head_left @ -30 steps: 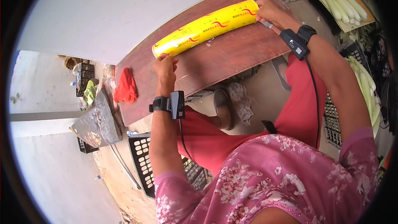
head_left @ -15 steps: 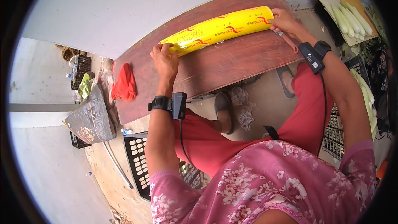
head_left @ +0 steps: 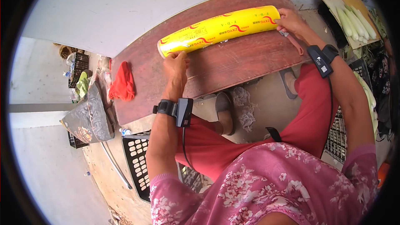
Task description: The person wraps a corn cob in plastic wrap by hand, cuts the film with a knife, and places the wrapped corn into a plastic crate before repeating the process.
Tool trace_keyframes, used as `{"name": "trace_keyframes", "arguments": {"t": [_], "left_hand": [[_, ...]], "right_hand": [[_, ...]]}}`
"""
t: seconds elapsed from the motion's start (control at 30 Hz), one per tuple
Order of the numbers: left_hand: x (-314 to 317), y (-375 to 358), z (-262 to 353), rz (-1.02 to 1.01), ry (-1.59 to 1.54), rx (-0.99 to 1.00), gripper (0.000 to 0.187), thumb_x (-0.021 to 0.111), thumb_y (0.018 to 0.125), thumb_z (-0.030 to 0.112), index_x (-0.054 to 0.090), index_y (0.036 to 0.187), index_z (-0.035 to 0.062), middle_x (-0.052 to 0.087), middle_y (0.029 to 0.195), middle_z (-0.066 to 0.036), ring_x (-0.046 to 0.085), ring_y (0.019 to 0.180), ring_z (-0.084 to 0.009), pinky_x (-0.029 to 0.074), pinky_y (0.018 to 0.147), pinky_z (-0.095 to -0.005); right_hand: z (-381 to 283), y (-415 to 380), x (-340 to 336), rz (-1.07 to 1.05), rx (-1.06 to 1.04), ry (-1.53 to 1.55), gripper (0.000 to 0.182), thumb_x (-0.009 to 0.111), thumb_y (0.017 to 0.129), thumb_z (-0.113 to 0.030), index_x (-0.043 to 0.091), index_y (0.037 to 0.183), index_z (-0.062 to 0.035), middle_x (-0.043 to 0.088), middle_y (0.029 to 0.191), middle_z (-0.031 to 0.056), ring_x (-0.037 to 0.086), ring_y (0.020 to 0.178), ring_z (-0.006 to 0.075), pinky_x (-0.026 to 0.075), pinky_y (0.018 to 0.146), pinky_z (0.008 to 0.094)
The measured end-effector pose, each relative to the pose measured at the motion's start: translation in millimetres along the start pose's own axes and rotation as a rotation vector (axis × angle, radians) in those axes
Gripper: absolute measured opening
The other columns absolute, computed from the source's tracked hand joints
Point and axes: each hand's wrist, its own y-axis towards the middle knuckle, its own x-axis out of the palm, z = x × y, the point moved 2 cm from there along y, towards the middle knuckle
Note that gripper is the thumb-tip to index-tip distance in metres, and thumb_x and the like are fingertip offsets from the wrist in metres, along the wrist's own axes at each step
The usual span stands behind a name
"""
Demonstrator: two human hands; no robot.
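Observation:
A large roll of cling film (head_left: 218, 30) with a bright yellow printed wrap lies across the reddish-brown wooden board (head_left: 233, 64). At its left end, my left hand (head_left: 176, 66) is closed, thumb and fingertips pinched against the roll's near lower edge. Whether a loose edge of film is between them is too fine to see. My right hand (head_left: 291, 21) grips the roll's right end, fingers bent around the rim. Just below that hand lies a knife (head_left: 296, 46) with a pink handle, its blade partly hidden by the roll and hand.
A red cloth (head_left: 122, 81) lies on the board's left end. Peeled white-green vegetable stalks (head_left: 353, 23) rest on a panel at the far right. Black plastic crates (head_left: 138, 160) stand beside my legs. Crumpled clear plastic (head_left: 246, 118) is on the floor by my shoe.
My left hand has moved from the roll's left end down and right to its near edge. The roll has shifted slightly, its right end a little further right with my right hand.

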Motion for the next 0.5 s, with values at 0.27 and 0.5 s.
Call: {"name": "trace_keyframes", "arguments": {"t": [0.27,0.5], "left_hand": [[11,-1,-6,-0.229,-0.314,-0.367,0.047,0.063,0.088,0.043,0.057,0.099,-0.0014,0.062,0.077,-0.010,0.060,0.057,-0.0162,0.047,0.049,-0.0256],[7,-4,-4,-0.203,-0.177,-0.332,0.057,0.059,0.088,0.054,0.057,0.095,-0.0030,0.063,0.075,-0.011,0.060,0.056,-0.0153,0.045,0.045,-0.0234]], "right_hand": [[0,-3,-3,-0.067,0.046,-0.052,0.020,0.059,0.088,-0.009,0.058,0.105,0.0024,0.060,0.074,0.0047,0.053,0.055,0.0053,0.040,0.045,0.0181],[2,-8,-3,-0.101,0.034,-0.033,0.018,0.058,0.090,-0.011,0.056,0.103,0.0014,0.057,0.075,0.0018,0.050,0.058,0.0041,0.039,0.047,0.0168]]}}
